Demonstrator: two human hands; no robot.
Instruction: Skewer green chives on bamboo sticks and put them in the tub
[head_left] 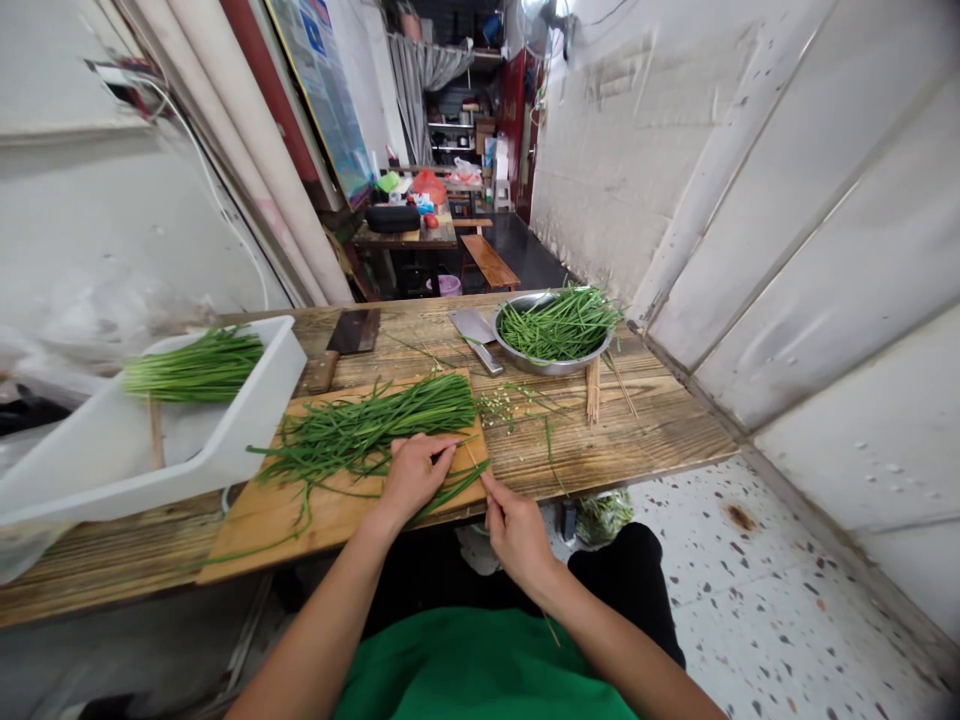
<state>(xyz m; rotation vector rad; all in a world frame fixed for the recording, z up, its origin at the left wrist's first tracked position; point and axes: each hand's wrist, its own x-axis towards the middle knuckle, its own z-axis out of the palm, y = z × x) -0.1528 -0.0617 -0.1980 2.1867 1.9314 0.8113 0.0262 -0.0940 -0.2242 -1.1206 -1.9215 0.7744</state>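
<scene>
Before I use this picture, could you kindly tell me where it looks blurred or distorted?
In the head view, the white tray looks stretched at the left edge; the plastic bags there look smeared; the greens on the cutting board look crisper.

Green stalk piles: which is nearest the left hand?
The pile on the board, just beyond the left hand; the others lie farther off, in the white tray and metal bowl.
</scene>
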